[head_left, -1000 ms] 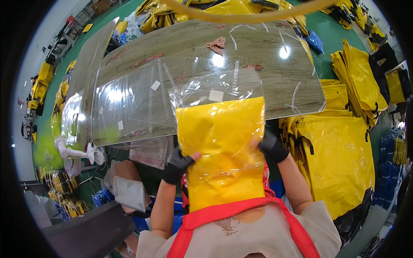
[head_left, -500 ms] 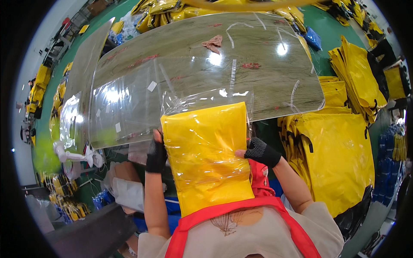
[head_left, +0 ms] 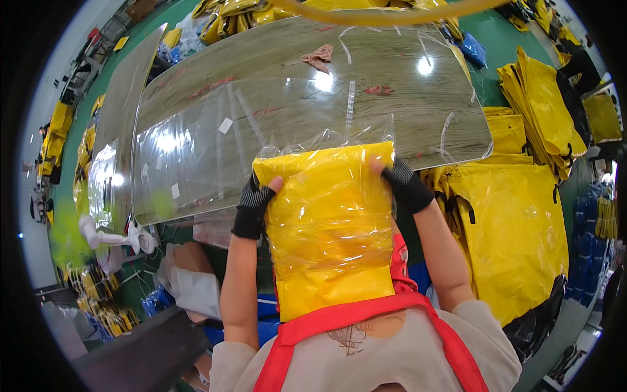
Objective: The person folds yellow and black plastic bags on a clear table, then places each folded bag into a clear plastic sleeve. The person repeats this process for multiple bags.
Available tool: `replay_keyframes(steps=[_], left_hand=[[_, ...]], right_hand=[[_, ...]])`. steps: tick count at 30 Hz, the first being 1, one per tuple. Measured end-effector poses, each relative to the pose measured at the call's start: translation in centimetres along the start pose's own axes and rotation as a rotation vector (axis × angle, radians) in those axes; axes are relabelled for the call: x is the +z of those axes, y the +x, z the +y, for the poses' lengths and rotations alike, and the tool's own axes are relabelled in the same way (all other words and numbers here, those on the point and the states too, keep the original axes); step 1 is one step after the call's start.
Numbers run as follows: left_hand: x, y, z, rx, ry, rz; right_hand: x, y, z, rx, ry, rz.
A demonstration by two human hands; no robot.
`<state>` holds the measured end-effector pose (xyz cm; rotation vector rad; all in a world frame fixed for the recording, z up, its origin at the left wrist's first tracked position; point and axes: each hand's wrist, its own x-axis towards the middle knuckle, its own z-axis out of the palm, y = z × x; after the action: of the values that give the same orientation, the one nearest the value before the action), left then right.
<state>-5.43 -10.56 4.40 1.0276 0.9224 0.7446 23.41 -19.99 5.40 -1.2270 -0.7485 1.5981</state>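
Note:
Before my chest is a folded yellow vinyl-like sheet [head_left: 330, 291], its upper part inside a clear plastic bag [head_left: 330, 215]. Wrinkles gather in the plastic across the sheet's lower half, and the bottom of the sheet stays bare. At the upper left edge my left hand [head_left: 253, 208], in a black fingerless glove, grips the bagged sheet, thumb on the front. Higher up on the opposite edge, my right hand [head_left: 406, 185], gloved alike, grips it too; its fingertips are partly blurred. Fingers behind the sheet are hidden.
Ahead stands a table [head_left: 287, 59] under a clear cover, bearing a pinkish cloth scrap [head_left: 318, 57] and flat clear bags [head_left: 189, 144]. Large folded yellow sheets [head_left: 516, 235] are stacked at the right. A white jointed stand [head_left: 111, 236] is by the table's left corner.
Both hands have moved up along the edges of the bagged sheet, the right one farther. The bundle has shifted slightly up and to the right.

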Motion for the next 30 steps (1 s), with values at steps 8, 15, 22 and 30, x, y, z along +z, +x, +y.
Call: replay_keyframes(steps=[8, 15, 22, 30], left_hand=[[-0.3, -8.7, -5.0, -0.083, -0.169, 0.102], [-2.3, -14.6, -6.9, -0.34, -0.007, -0.235], [2.8, -12.9, -5.3, -0.12, -0.203, 0.01], [8.7, -7.1, -8.5, 0.129, 0.433, 0.028]], right_hand=[[1.1, -8.4, 9.1, 0.111, -0.184, 0.052], [1.8, -11.7, 11.6, -0.035, -0.419, 0.344], [-0.2, -10.0, 3.5, -0.236, 0.726, -0.122], [2.3, -6.7, -3.3, -0.657, -0.132, 0.524]])
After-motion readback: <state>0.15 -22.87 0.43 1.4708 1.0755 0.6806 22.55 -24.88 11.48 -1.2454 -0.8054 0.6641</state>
